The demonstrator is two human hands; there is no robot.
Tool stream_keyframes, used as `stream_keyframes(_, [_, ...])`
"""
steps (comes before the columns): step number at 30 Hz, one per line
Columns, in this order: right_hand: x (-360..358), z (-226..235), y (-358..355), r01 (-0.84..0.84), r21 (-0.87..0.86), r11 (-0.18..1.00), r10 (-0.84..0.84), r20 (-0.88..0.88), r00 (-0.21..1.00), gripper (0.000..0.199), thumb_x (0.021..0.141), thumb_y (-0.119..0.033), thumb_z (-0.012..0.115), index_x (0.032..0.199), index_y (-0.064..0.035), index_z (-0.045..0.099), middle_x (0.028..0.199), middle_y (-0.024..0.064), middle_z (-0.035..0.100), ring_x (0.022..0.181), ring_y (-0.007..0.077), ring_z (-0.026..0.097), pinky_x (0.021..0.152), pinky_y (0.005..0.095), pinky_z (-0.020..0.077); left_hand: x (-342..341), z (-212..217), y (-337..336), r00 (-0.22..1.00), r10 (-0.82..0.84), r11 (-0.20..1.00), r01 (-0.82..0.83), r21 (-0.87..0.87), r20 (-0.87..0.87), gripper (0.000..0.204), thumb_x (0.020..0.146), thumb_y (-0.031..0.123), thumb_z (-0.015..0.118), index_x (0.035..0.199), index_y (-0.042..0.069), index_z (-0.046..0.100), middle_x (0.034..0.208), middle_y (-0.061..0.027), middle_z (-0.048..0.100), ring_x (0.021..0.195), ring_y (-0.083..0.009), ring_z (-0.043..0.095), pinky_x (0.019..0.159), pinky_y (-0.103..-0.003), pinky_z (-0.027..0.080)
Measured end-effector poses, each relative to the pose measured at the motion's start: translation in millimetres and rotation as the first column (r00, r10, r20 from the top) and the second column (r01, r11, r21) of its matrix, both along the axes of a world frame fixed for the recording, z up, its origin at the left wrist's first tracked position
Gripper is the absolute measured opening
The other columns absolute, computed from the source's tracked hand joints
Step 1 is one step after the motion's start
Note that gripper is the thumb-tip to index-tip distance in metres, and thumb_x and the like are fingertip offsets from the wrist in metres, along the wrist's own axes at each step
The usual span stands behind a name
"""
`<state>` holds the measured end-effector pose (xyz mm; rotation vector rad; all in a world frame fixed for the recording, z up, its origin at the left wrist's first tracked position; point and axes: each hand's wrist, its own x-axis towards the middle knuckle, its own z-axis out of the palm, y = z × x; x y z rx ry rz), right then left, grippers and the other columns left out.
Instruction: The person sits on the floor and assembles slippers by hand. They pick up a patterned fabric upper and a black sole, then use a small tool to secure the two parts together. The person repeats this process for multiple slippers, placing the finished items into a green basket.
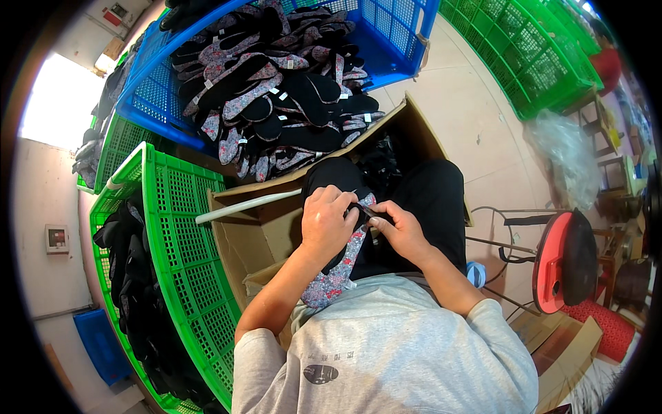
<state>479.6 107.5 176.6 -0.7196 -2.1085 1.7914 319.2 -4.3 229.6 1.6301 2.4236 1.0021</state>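
1. Grey sweatshirt (386,345) is filling the bottom of the view, closest to the lens, with both forearms reaching up from it over the lap.
2. Left hand (327,221) is curling over the upper end of a floral fabric insole (338,272), its fingers (345,200) pressing together on the insole's top edge.
3. Right hand (403,231) is meeting it from the other side, its fingers (379,214) pinching a small dark piece at the same end of the insole; what that piece is cannot be told.
4. Insole is lying lengthwise over the black trousers (434,200), its lower end reaching the sweatshirt.
5. Cardboard box (248,241) is standing open just to the left of the knees, with a white rod (241,207) lying across its rim.
6. Green crate (186,255) further left is holding dark pieces.
7. Blue crate (393,41) ahead is brimming with black and floral insoles.
8. Red and black round stool (562,259) is sitting on the floor to the right.
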Motion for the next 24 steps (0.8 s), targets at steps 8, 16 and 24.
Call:
stream_keyframes(8, [-1,1,-1,0.015,0.033,0.999,-0.014,-0.026,1.0,0.022,0.097,-0.026,0.064,0.112,-0.0093,0.064,0.08,0.0026,0.068,0.065,0.0105,0.059,0.061,0.0261,0.0462,1,-1,1,1.0,0.005,1.0,-0.005,-0.007,-0.006,0.017,0.073,0.009,0.073,0.089,0.007,0.07,0.086,-0.0068,0.061,0.087,-0.0278,0.059,0.08,-0.039,0.047])
stream_keyframes(16, [-2,-4,0,0.008,-0.02,1.0,-0.009,-0.045,0.999,0.019,0.099,-0.022,0.062,0.108,-0.006,0.063,0.083,0.0005,0.069,0.069,0.0094,0.061,0.064,0.0254,0.0481,1,-2,2,1.0,0.004,1.0,-0.004,0.001,0.006,0.017,0.072,0.008,0.073,0.089,0.007,0.07,0.085,-0.0071,0.06,0.086,-0.0282,0.059,0.079,-0.039,0.047])
stream_keyframes(24, [-6,6,-2,0.154,-0.605,0.782,-0.196,-0.004,0.981,0.016,0.102,-0.02,0.057,0.11,-0.0076,0.061,0.086,0.0002,0.066,0.058,0.0018,0.04,0.052,0.0174,0.0314,2,-3,1,0.99,0.136,0.99,-0.135,-0.024,0.027,0.038,0.067,0.013,0.08,0.1,0.006,0.061,0.084,-0.007,0.056,0.085,-0.0275,0.056,0.079,-0.039,0.048])
